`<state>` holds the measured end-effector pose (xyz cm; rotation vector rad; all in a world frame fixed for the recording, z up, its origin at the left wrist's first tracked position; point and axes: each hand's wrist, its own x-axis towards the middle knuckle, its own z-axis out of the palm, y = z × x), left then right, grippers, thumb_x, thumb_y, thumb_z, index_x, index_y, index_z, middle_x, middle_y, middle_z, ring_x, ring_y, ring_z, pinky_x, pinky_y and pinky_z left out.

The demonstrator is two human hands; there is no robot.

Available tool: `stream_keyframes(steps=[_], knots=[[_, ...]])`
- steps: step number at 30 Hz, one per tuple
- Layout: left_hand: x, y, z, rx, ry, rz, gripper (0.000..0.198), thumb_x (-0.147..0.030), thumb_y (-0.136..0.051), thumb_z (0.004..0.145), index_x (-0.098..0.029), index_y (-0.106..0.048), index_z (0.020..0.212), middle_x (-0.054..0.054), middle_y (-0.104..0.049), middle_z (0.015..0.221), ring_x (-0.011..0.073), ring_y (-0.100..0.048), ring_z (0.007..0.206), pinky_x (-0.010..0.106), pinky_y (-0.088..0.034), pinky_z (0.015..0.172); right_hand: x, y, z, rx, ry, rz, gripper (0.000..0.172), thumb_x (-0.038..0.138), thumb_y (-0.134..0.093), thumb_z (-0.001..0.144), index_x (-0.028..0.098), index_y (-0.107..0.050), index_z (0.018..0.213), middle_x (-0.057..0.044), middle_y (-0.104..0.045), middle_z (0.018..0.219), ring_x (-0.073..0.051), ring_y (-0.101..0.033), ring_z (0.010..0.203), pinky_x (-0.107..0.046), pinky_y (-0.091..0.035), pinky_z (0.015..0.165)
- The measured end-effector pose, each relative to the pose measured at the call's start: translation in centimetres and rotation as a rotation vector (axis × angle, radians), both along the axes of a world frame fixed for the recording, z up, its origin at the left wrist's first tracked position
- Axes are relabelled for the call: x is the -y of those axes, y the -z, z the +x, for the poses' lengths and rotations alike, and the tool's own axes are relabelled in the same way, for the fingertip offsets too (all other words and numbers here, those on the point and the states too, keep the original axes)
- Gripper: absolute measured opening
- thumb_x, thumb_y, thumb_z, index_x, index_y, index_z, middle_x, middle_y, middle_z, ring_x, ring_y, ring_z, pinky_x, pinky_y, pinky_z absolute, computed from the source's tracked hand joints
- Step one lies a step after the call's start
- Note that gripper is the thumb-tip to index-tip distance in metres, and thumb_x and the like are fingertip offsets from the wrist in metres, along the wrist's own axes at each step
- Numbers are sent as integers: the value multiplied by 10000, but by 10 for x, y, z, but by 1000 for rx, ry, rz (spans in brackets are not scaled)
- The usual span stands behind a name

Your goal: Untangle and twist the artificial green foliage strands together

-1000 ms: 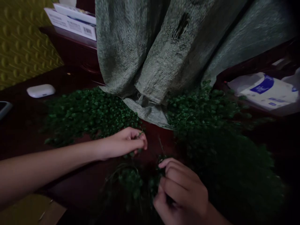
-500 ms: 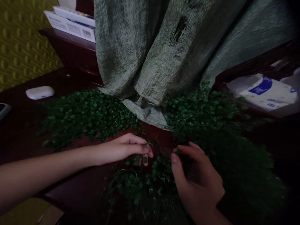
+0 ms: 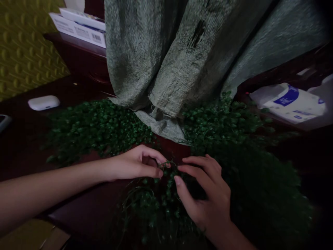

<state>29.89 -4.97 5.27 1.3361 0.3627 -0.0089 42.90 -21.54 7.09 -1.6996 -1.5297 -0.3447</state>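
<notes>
- both hands sit close together on the near side of the grey-green sack (image 3: 171,80), over the dark red table (image 3: 174,147), palms well apart.
- left hand (image 3: 135,163): thumb and forefinger are curved around a thin green sprig (image 3: 169,163); i cannot tell whether they pinch it.
- right hand (image 3: 208,194): thumb and forefinger stand apart, fingertips just beside that sprig; i cannot tell if they touch it.
- a small pile of stems (image 3: 151,203) lies under and in front of the hands, farther from the sack than they are.
- one leafy heap (image 3: 99,125) spreads to the left of the sack's foot, and a larger, darker mound (image 3: 226,125) spreads to its right and toward the person.
- left of the sack, past the leafy heap, is a small white case (image 3: 44,102); behind that case, beside the sack, is a white box (image 3: 78,30).
- right of the sack, beyond the mound, lies a white and blue tissue pack (image 3: 296,104).
</notes>
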Motion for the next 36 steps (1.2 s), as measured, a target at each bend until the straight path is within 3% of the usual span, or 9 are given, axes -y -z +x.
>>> stream_keyframes(steps=[3, 7, 13, 20, 26, 32, 36], knots=[[1, -1, 1, 5, -14, -27, 219, -169, -771, 706, -146, -723, 919, 7, -699, 820, 94, -596, 721, 190, -456, 653, -1, 2, -3, 15, -28, 33, 91, 162, -714, 759, 186, -638, 801, -31, -631, 793, -175, -597, 758, -434, -440, 871], [2, -5, 1, 52, 2, -73, 147, -126, -745, 740, -149, -716, 882, -12, -701, 816, 68, -592, 697, 167, -448, 644, -3, 9, -4, 32, -108, -28, 112, 174, -713, 786, 191, -657, 882, -20, -663, 814, -172, -609, 779, -398, -448, 861], [3, -5, 1, 66, 59, -77, 94, -192, -681, 820, -132, -697, 891, 26, -716, 851, 104, -623, 768, 216, -462, 726, -4, 8, -5, -34, -120, -21, 115, 105, -653, 819, 195, -662, 889, 9, -685, 757, -156, -607, 744, -381, -462, 838], [13, -1, 2, 146, -120, 85, 178, -222, -684, 808, -161, -556, 916, -5, -593, 856, 121, -564, 807, 248, -450, 742, -3, 6, -5, -55, -110, -16, 163, 93, -618, 826, 206, -678, 925, -27, -632, 803, -172, -597, 767, -383, -502, 772], [13, -2, -1, 245, 5, 358, 88, -224, -628, 842, -140, -628, 816, 24, -578, 894, 151, -552, 881, 268, -424, 817, 1, 8, -4, 4, -156, -78, 209, 119, -634, 852, 244, -718, 998, -59, -615, 984, -200, -580, 937, -374, -520, 806], [9, -9, -4, 176, 114, 216, 96, -187, -644, 789, -135, -676, 863, 29, -605, 905, 156, -565, 850, 258, -443, 760, 1, 13, -2, -60, -180, -92, 160, 193, -627, 883, 227, -725, 1005, -75, -611, 999, -177, -605, 899, -307, -562, 720], [8, -4, -3, 162, 90, 200, 121, -253, -701, 774, -137, -708, 807, 23, -627, 855, 151, -582, 820, 254, -451, 765, 1, 15, -1, -30, -154, -91, 157, 215, -637, 881, 238, -725, 1009, -72, -632, 973, -179, -625, 872, -309, -570, 697]])
